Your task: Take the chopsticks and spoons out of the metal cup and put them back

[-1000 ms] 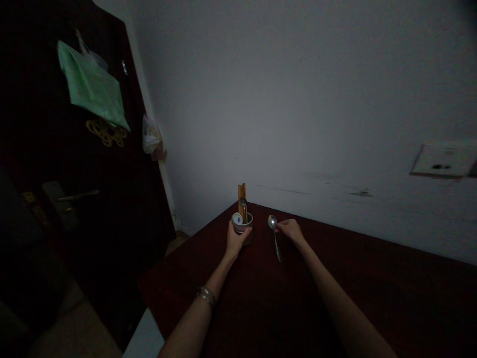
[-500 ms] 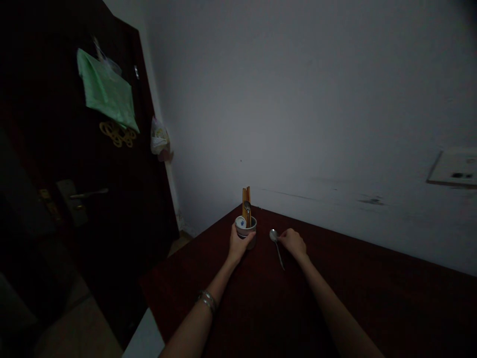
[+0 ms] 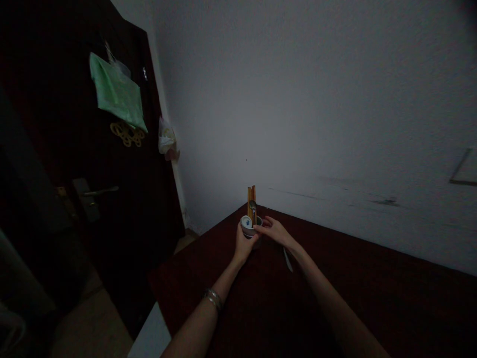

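My left hand (image 3: 245, 244) is wrapped round the near left side of a pale cup (image 3: 249, 232) on the table. Several wooden chopsticks (image 3: 250, 196) stand upright in the cup, along with a metal spoon (image 3: 253, 205), bowl up. A small white round piece with a blue mark (image 3: 246, 222) shows at its left rim; its kind is unclear. At the right rim, the thumb and fingers of my right hand (image 3: 274, 230) close on the cup from both sides. Under my right wrist lies another metal spoon (image 3: 287, 260), only its handle showing.
The dark red table (image 3: 231, 303) meets a grey wall (image 3: 316, 109) at the back. At left is a dark door (image 3: 122, 223) with a handle (image 3: 101, 191) and a hanging green cloth (image 3: 118, 92). A plastic bag (image 3: 166, 138) hangs by the door frame.
My right hand has moved left from beside the loose spoon to the cup's right rim. The loose spoon stays on the table. My left hand keeps its hold. The view has shifted slightly.
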Demonstrator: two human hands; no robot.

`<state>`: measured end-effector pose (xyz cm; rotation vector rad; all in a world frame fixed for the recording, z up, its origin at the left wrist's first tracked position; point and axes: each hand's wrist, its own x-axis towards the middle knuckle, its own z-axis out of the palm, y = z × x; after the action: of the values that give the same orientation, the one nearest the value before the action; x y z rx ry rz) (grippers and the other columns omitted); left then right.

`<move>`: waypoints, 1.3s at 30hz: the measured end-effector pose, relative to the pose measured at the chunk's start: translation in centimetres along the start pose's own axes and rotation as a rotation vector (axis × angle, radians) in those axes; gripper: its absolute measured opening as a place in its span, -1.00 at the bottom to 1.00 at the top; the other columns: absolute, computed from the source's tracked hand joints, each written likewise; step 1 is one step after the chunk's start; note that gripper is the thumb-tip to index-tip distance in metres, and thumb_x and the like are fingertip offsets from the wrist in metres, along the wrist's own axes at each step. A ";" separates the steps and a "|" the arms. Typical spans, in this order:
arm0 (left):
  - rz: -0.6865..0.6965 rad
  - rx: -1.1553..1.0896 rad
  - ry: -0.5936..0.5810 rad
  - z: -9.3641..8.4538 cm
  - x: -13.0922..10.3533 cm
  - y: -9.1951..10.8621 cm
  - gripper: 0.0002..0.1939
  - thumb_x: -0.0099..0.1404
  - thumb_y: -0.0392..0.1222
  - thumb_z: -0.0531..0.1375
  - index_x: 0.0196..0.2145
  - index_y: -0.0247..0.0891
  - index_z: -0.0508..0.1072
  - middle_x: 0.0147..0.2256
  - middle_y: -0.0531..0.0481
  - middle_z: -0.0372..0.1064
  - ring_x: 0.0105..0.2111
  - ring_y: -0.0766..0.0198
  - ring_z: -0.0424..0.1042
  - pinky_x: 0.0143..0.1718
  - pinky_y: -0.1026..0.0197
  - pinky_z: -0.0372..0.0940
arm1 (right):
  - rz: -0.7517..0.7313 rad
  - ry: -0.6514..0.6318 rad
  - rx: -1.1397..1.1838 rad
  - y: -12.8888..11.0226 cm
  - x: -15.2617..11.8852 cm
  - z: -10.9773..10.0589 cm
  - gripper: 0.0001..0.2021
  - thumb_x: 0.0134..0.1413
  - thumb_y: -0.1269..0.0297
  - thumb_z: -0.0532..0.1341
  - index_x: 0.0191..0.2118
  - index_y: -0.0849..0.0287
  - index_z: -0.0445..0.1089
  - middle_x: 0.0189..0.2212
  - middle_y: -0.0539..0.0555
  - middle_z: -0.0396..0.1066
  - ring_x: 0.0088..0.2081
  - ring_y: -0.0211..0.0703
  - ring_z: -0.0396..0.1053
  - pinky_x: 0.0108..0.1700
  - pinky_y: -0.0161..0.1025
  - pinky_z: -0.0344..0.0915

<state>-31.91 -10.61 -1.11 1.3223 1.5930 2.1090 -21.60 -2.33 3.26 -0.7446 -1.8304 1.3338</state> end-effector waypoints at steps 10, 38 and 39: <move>-0.029 0.064 -0.072 -0.8 0.0 0.0 -0.16 -0.13 -0.23 0.32 0.11 -0.25 0.07 0.00 -0.20 0.24 0.00 0.08 0.25 0.03 0.05 0.10 | -0.141 0.073 -0.112 1.4 -0.9 2.4 -0.49 -0.31 0.20 0.33 -0.10 0.18 0.34 -0.19 0.13 0.45 -0.16 -0.07 0.39 -0.13 -0.19 0.30; 0.166 0.657 -0.755 -5.9 10.5 6.7 -0.79 0.10 -0.14 0.15 -0.36 -0.28 0.52 -0.36 -0.07 0.47 -0.38 0.26 0.39 -0.33 0.26 0.22 | -0.186 0.051 -0.077 1.6 -1.1 2.1 -0.45 -0.27 0.19 0.33 -0.03 0.14 0.30 -0.15 0.13 0.42 -0.13 -0.08 0.37 -0.07 -0.13 0.26; 0.187 0.672 -0.755 -5.9 10.6 6.6 -0.80 0.11 -0.15 0.15 -0.38 -0.28 0.52 -0.39 -0.07 0.47 -0.40 0.26 0.39 -0.35 0.27 0.22 | -0.183 0.044 -0.077 1.6 -1.1 2.1 -0.45 -0.26 0.18 0.32 -0.03 0.14 0.29 -0.15 0.12 0.42 -0.13 -0.09 0.37 -0.07 -0.14 0.26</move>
<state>-40.16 -10.78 9.93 2.1756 1.8749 0.8848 -22.68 -3.89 1.13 -0.6244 -1.8757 1.1268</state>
